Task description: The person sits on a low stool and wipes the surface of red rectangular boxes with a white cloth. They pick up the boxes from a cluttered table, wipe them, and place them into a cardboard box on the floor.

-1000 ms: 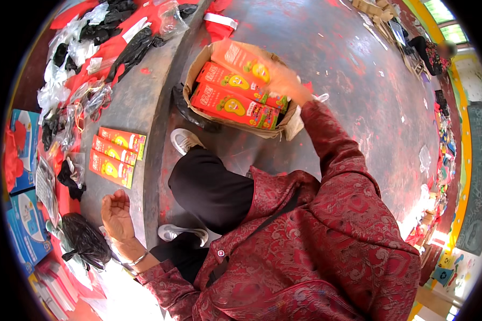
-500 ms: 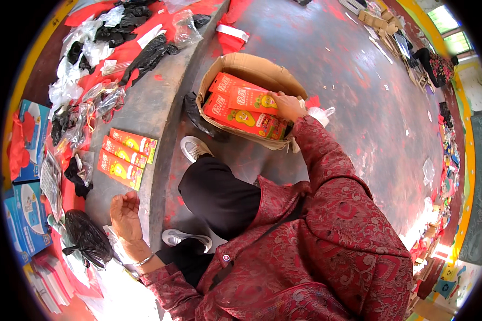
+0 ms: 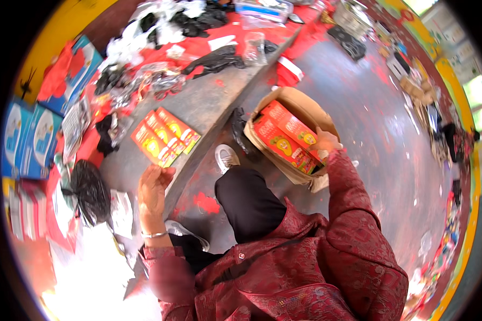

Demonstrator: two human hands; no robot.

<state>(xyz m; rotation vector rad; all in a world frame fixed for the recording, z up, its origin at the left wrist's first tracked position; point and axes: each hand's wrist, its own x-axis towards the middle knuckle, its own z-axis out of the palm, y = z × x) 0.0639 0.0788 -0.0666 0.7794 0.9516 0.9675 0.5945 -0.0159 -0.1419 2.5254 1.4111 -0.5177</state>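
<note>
Three orange packets were laid on the bench by the released left hand; the right hand (grip unclear) was placed on packets in the cardboard box.

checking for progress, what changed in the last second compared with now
The left hand slid closer to the three orange boxes on the ledge. The right hand stayed on the orange boxes in the cardboard carton. The ledge boxes did not move.

A grey worktop carries three orange-red packets side by side — black bags to their left. On the floor, right, stands a cardboard box.
</note>
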